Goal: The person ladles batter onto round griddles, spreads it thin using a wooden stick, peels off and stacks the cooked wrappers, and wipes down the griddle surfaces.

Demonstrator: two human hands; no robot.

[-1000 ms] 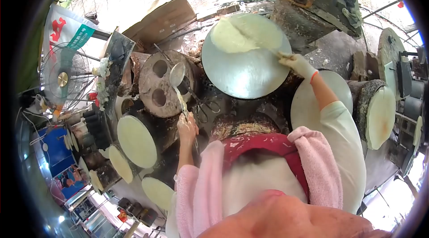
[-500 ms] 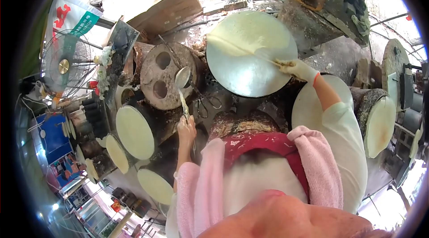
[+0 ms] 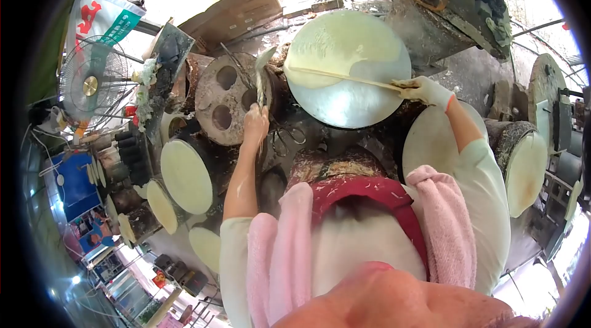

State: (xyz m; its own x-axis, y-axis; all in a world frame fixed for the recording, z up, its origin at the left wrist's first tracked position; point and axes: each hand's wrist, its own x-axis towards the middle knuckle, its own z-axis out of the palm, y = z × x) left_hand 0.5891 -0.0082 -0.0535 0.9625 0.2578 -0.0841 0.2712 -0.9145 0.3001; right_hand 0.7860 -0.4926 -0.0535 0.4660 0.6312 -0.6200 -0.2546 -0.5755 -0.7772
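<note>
Presently listed, directions taken from the middle of the view: one large round grey metal griddle (image 3: 369,106), 1 o'clock, coated with pale cream batter (image 3: 332,35) from its own 8 o'clock through 12 to 3, with metal bare between 3 and 7. One thin pale stick (image 3: 341,75), lying across the griddle from its 9 o'clock towards 4. One right hand (image 3: 428,92) in an off-white glove, 2 o'clock, fingers closed on the stick's outer end. One bare left hand (image 3: 256,125), 10 o'clock, fingers clamped round the batter-smeared handle of a metal ladle (image 3: 265,57), bowl at the hand's 12 o'clock, near the griddle's 9. One round brownish block with holes (image 3: 206,99), 10 o'clock. One pale flat disc (image 3: 186,177), 8 o'clock. One brown cardboard sheet (image 3: 237,9), 11 o'clock.
</note>
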